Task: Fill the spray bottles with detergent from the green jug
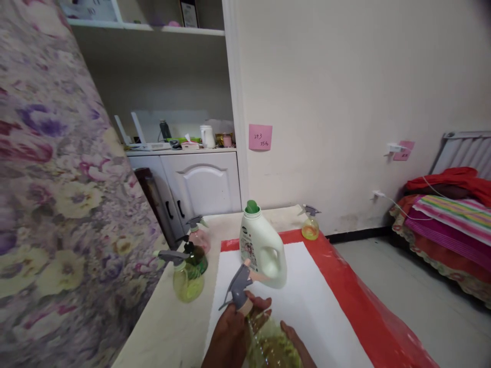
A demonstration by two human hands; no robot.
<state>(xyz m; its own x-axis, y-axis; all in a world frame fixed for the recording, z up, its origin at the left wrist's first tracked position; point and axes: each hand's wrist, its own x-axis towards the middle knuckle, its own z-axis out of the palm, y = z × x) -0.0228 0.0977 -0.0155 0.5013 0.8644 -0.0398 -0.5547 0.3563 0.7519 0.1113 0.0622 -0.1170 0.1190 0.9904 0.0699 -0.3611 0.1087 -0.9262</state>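
Note:
My left hand (230, 332) is closed around the neck of a clear spray bottle (268, 345) of yellow-green liquid, just under its grey trigger head (240, 285). On the bottle's right side my right hand (293, 340) presses against the body, fingers curved round it. The bottle leans over a white mat (322, 306) at the table's near edge. Just behind the trigger head stands a white detergent jug (264, 250) with a green cap.
Three small spray bottles stand to the left: yellow-green (187, 281), dark green (197, 255), pink (199, 236). Another yellow one (310, 225) sits at the far corner. A red sheet (360, 306) lies under the mat. Floral curtain on the left, bed on the right.

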